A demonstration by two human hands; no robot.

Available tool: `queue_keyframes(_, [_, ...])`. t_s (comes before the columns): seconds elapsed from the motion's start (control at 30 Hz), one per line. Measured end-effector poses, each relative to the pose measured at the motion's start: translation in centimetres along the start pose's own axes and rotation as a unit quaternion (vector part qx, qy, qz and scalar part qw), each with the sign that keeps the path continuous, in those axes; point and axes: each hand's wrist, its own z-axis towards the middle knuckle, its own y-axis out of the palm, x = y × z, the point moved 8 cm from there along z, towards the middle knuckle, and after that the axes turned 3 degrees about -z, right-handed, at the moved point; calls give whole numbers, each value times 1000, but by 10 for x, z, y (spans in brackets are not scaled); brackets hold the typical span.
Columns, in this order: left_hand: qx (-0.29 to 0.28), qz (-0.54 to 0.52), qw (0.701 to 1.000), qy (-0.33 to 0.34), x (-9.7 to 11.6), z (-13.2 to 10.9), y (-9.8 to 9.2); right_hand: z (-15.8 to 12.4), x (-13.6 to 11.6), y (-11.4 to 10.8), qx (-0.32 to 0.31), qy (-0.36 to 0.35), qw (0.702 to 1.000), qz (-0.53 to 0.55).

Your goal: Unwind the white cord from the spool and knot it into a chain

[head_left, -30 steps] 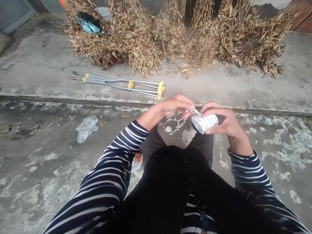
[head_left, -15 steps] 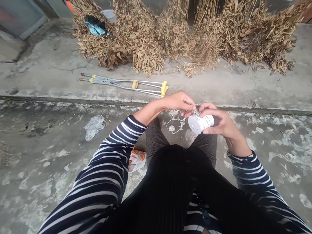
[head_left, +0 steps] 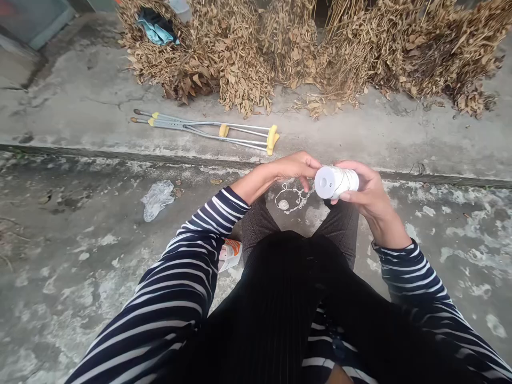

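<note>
My right hand [head_left: 370, 192] is wrapped round a white spool of thread [head_left: 335, 182], held sideways in front of me with its round end facing left. My left hand [head_left: 294, 168] is pinched shut right beside that end of the spool, gripping a thin chain-like strand [head_left: 295, 198]. The strand hangs below my fingers in a loose tangle with a small shell-like piece at its lower left. Both arms wear dark sleeves with white stripes. My knees in dark trousers sit below the hands.
A pair of metal crutches [head_left: 208, 129] with yellow pads lies on the raised concrete ledge ahead. Heaps of dry brown leaves [head_left: 304, 48] line the back. A crumpled clear plastic bag [head_left: 157, 197] lies on the ground at left, an orange-and-white packet [head_left: 231, 253] by my left knee.
My right hand has lifted the spool slightly and tilted it level. My left hand stays pinched at the spool's end. The view has shifted a little downward.
</note>
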Motion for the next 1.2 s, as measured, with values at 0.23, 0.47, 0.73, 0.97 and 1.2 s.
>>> queue_keyframes(0.23, [22, -1, 999, 30, -8, 18, -6, 2, -11, -4, 6, 13, 1000, -9])
queue_keyframes(0.47, [-48, -62, 997, -13, -15, 25, 12, 9, -41, -24, 47, -48, 994, -84])
queue_keyframes(0.73, [-102, -116, 988, -21, -24, 27, 31, 22, -53, -31, 92, -117, 971, -186])
queue_keyframes(0.97, [-157, -134, 978, -21, -26, 20, 43, 29, -55, -23, 60, -108, 974, -189])
queue_keyframes(1.2, [-108, -106, 988, 14, 0, 27, 34, 35, -59, -18, 78, -132, 972, -179])
